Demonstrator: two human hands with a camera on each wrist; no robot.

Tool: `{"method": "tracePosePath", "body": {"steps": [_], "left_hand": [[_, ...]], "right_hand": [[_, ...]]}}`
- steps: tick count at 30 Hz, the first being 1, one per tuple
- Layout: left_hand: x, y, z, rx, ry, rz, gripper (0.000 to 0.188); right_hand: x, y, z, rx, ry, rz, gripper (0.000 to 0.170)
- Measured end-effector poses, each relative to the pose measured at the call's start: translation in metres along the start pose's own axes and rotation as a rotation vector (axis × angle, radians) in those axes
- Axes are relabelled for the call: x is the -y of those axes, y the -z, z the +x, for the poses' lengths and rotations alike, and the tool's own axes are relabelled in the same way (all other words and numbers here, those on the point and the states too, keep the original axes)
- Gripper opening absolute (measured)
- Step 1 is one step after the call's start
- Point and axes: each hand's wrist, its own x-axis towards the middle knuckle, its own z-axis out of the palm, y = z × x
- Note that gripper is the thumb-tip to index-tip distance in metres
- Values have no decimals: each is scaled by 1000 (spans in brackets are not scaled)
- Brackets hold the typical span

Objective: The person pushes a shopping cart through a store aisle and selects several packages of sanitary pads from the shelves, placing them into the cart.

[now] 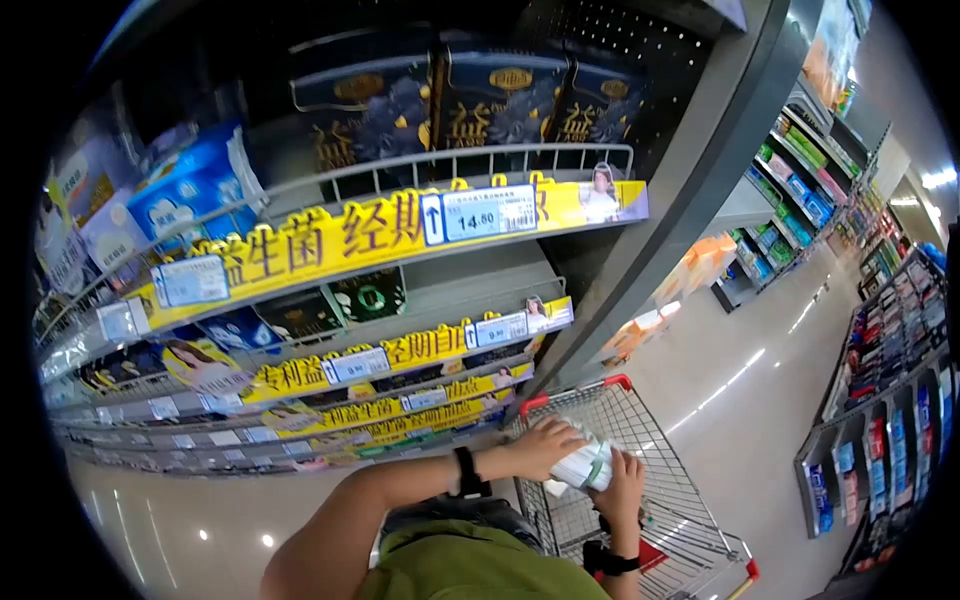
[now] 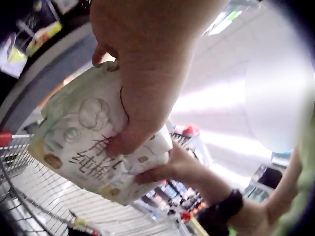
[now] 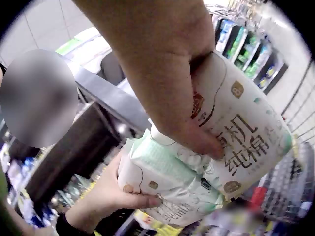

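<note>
Both hands grip a soft white-and-pale-green plastic pack (image 1: 583,466) over the shopping cart (image 1: 690,530). Gold-brown Chinese lettering and cotton-boll pictures show on the pack (image 2: 83,128) in the left wrist view. My left hand (image 1: 545,448) holds one end, its thumb pressed on the printed front. At the other end is my right hand (image 1: 622,490), its thumb lying across the wrapper. A second printed section (image 3: 170,184) shows under the left thumb in the right wrist view; I cannot tell whether it is a separate pack.
On the left stands a shelf rack with yellow price strips (image 1: 300,245), dark boxes (image 1: 505,95) and blue packs (image 1: 195,185). A grey upright post (image 1: 690,170) ends it beside the cart. Across the aisle floor (image 1: 745,370) stands another stocked display (image 1: 890,400).
</note>
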Motion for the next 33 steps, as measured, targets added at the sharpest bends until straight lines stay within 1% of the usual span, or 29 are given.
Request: {"method": "tracePosePath", "body": {"steps": [2,3,4,5,6,7,9,10,11,12,13,14,15,16,17,18,19,20,21,22,23,24,25,27,28,29,31,32,33], "left_hand": [[19,-68,6,58,-116,-30,69],[27,-94,14,49,-116,-54,69],[33,-115,18,172,-167,-90,69],[31,-129,19,299,-223,-124,69],[29,-128,26,448,-206,-87,68],[28,-141,27,445,-218,-103,68],[34,-172,29,501,-10,-109,61],[30,-180,32,504,-17,-126,61],[30,-184,34,508,35,-41,59],[31,-183,33,514,93,47,58],[33,-177,30,522,102,39,58],[36,-168,28,553,200,6,52],[41,-159,26,581,302,-28,46],[50,-157,21,638,378,-41,39],[61,-154,14,770,394,-114,34],[68,-144,4,691,442,-112,32],[87,-161,-17,617,490,-152,31],[93,-152,-34,499,481,-180,31],[95,-134,-53,420,579,-225,31],[101,-128,-78,274,558,-200,28],[108,-120,-103,129,528,-159,25],[108,-109,-129,139,631,-189,25],[107,-96,-151,141,724,-209,24],[103,-88,-202,97,951,-334,27],[108,-102,-237,78,965,-371,26],[99,-96,-258,62,1039,-370,25],[82,-85,-288,3,1143,-421,23],[76,-84,-302,3,1188,-465,22],[69,-82,-311,17,1252,-471,23]], "right_hand": [[-34,-42,-25,21,-93,-66,73],[-56,-64,-39,42,-142,-104,75],[-77,-86,-54,51,-179,-87,77],[-79,-96,-64,52,-251,-97,73],[-82,-105,-72,92,-305,-65,72],[-85,-116,-77,128,-355,-34,70],[-92,-147,-89,131,-406,21,65],[-106,-176,-99,199,-393,121,62],[-117,-202,-108,268,-378,225,58],[-116,-211,-111,387,-353,273,55],[-114,-222,-115,507,-322,324,51],[-112,-233,-117,580,-346,368,48],[-113,-243,-116,599,-337,369,48],[-113,-251,-113,682,-507,533,46],[-112,-260,-114,768,-685,693,44],[-119,-271,-118,694,-728,817,39],[-140,-297,-129,610,-651,750,35],[-176,-340,-147,624,-627,580,30],[-141,-283,-125,411,-482,834,28],[-131,-258,-111,473,-477,734,28],[-128,-247,-104,504,-519,676,29],[-107,-213,-90,485,-506,772,29],[-122,-236,-98,437,-587,794,29],[-131,-247,-98,404,-576,847,28],[-123,-244,-89,416,-579,849,27],[-111,-235,-78,425,-584,852,27],[-75,-216,-53,407,-574,898,25],[-67,-223,-50,423,-581,941,23],[-48,-212,-38,438,-558,887,22]]}}
